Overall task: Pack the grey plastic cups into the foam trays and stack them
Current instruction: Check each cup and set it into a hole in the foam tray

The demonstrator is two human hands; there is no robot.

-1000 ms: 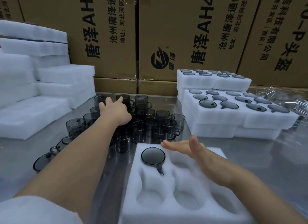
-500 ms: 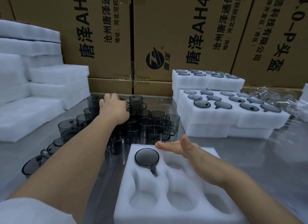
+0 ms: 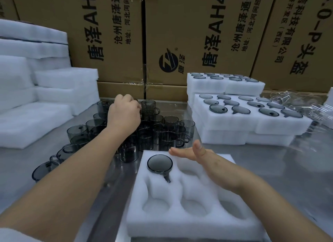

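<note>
The fingers (image 3: 134,102) of the left hand (image 3: 124,115) are clenched, knuckles up, apparently grasping a cup at the far edge of the loose cups (image 3: 162,133) in the middle of the frame; the hand's back hides most of that cup, so the grip is a judgement. The fingers (image 3: 177,151) of the right hand (image 3: 191,154) lie straight and released, thumb raised, over the far edge of the near tray (image 3: 180,222); whether they touch the foam cannot be told. That tray sits at lower centre on the metal table (image 3: 297,169); its upper-left pocket holds one packed cup (image 3: 159,163), base up, handle in its slot; the other pockets in view are empty. To the right, filled trays (image 3: 252,123) stand stacked, every pocket on top occupied; a second filled pile rises behind them. At the left edge lie blank foam blocks (image 3: 45,83); brown cartons (image 3: 180,34) wall the back. The job looks partly done: several trays are packed and stacked; the near tray has barely begun; dozens of loose cups remain to go in.
</note>
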